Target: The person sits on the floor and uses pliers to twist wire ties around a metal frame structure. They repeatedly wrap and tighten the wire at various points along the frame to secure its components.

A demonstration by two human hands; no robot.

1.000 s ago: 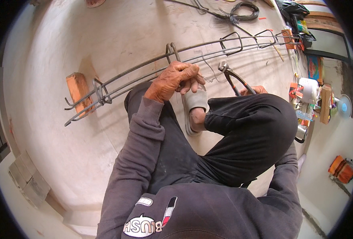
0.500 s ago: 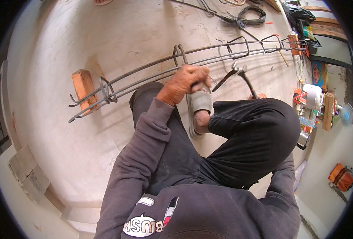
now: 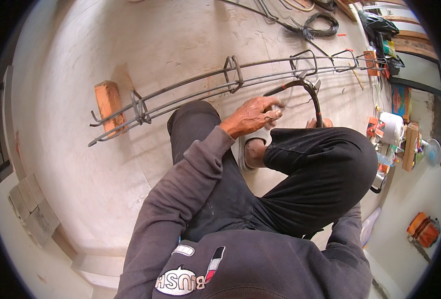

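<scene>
My left hand point(image 3: 254, 116) is closed, fingertips pinched together, above my sandalled foot point(image 3: 253, 144). A thin wire point(image 3: 296, 105) seems to curve from these fingers toward the pincers; it is hard to make out. Mostly hidden behind my bent leg, my right hand point(image 3: 321, 122) grips one handle of the pincers point(image 3: 314, 94). Their other handle swings out to the left, so the handles are spread wide. Just beyond both hands lies a long cage of steel rebar point(image 3: 195, 79), with several bent stirrups point(image 3: 234, 74) around its bars. My left hand is apart from it.
A brick point(image 3: 108, 102) props the cage's left end, and another brick point(image 3: 371, 63) its right end. A coil of black wire point(image 3: 320, 26) and loose rods lie farther off. Along the right wall stand a white container point(image 3: 391, 128), boxes and a fan point(image 3: 432, 153).
My left hand has drawn back from the cage, toward me and to the right. The pincers have turned and moved up, their head now near the lower bars.
</scene>
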